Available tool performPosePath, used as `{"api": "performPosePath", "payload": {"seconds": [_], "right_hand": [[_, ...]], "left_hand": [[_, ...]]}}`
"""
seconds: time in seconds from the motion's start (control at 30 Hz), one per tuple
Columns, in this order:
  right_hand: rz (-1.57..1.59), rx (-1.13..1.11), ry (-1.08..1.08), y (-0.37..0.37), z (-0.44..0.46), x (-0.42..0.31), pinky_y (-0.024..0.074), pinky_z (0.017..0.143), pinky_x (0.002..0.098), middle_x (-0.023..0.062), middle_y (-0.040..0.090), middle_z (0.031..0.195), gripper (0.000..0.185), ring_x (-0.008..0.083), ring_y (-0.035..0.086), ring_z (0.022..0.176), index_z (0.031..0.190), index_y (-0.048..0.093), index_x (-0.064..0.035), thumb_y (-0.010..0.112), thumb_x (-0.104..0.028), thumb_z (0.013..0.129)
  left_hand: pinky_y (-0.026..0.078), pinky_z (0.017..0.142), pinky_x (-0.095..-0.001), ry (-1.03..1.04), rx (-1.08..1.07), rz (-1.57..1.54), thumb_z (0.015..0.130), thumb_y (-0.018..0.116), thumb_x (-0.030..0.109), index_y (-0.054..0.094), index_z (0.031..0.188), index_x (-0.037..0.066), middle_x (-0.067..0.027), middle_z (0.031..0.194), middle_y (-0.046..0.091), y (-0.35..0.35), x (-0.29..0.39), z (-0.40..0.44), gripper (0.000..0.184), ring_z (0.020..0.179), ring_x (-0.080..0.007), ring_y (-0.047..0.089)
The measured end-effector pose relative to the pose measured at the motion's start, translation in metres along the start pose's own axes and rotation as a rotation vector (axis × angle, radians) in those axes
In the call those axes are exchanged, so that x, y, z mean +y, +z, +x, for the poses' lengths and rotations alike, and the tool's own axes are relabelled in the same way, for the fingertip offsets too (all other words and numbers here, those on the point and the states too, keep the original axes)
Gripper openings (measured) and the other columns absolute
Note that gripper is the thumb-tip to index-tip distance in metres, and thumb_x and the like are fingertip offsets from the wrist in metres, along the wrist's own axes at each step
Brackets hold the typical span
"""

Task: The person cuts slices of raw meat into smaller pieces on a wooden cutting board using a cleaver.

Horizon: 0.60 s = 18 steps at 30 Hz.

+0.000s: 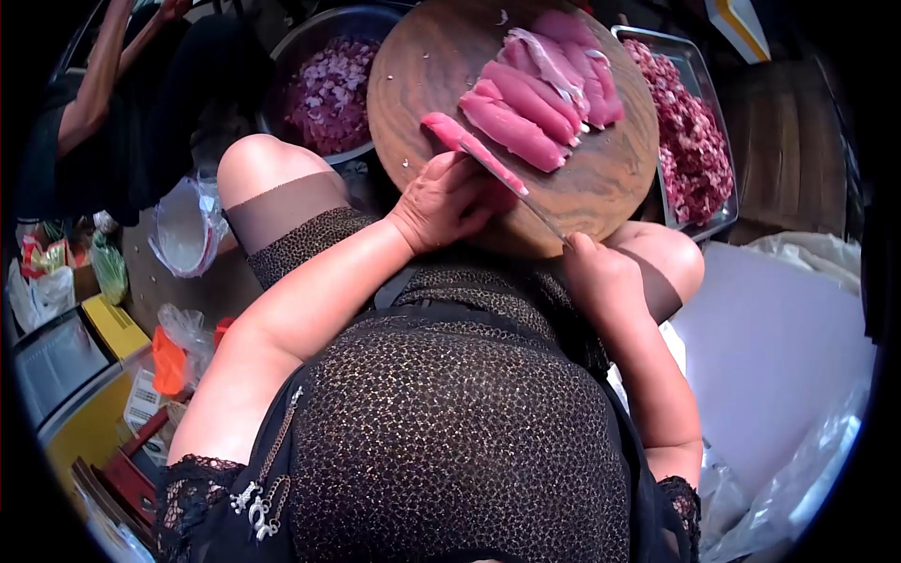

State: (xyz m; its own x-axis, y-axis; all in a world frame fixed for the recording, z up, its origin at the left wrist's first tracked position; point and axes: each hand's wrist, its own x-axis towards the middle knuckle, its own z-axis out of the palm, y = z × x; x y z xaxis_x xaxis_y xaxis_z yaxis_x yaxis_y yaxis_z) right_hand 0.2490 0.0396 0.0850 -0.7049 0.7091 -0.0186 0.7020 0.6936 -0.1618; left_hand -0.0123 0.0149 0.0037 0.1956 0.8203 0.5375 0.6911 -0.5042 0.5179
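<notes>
Here, round wooden board (413, 75): lies beyond the person's lap, between the knees, with meat and a knife on it.
Meat slabs (521, 127): pink pieces side by side, some overlapping, on the far half of the board, right of its middle.
Meat strip (446, 129): on the near-left part of the board, apart from the slabs, slanting down toward the near edge.
Knife (540, 214): blade narrow, slanting along the strip at the near side of the board, its handle end toward the right hand.
Right hand (603, 272): at the near-right edge of the board, fingers closed round the knife handle, which they mostly hide.
Left hand (446, 202): at the near-left edge of the board, over the near side of the strip; its fingertips are hidden, so whether they pinch or just press cannot be told.
Metal bowl (298, 42): left of the board, holding chopped meat (328, 98) with paler bits on top.
Metal tray (699, 73): right of the board, heaped with minced meat (690, 136).
Co-worker's arm (92, 98): well left of the board, past the bowl.
Orange bag (169, 361): left of the board and nearer the camera wearer, beside clear plastic.
</notes>
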Motion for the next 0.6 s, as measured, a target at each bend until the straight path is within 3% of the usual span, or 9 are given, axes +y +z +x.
{"api": "performPosePath", "payload": {"seconds": [0.4,0.47,0.6], "right_hand": [[0.001,-0.211,0.039,-0.005,0.045,-0.02,0.0543,0.051,0.041,0.0141,0.064,0.066,0.01,0.0298,0.067,0.058,0.083,0.052,-0.0052,0.055,-0.012,0.09],[0.034,-0.293,0.119,-0.004,0.055,-0.024,0.0522,0.055,0.0474,0.018,0.064,0.066,0.012,0.0366,0.066,0.061,0.089,0.055,-0.0048,0.056,-0.015,0.095],[0.066,-0.357,0.145,-0.008,0.076,-0.031,0.0519,0.057,0.0503,0.0202,0.065,0.069,0.014,0.0393,0.066,0.064,0.089,0.054,-0.0041,0.054,-0.017,0.096]], "left_hand": [[0.047,0.098,-0.0425,-0.064,0.065,0.045,0.08,0.072,0.026,0.066,0.116,0.015,-0.0079,0.115,0.059,0.012,-0.008,-0.011,0.039,0.108,-0.031,0.055],[0.047,0.098,-0.0424,-0.09,0.057,0.024,0.08,0.073,0.027,0.066,0.116,0.015,-0.0076,0.115,0.059,0.01,-0.007,-0.009,0.038,0.108,-0.0306,0.055],[0.047,0.097,-0.042,-0.102,0.045,-0.032,0.082,0.073,0.028,0.065,0.116,0.012,-0.0079,0.115,0.06,0.008,-0.008,-0.004,0.038,0.109,-0.0298,0.056]]}}
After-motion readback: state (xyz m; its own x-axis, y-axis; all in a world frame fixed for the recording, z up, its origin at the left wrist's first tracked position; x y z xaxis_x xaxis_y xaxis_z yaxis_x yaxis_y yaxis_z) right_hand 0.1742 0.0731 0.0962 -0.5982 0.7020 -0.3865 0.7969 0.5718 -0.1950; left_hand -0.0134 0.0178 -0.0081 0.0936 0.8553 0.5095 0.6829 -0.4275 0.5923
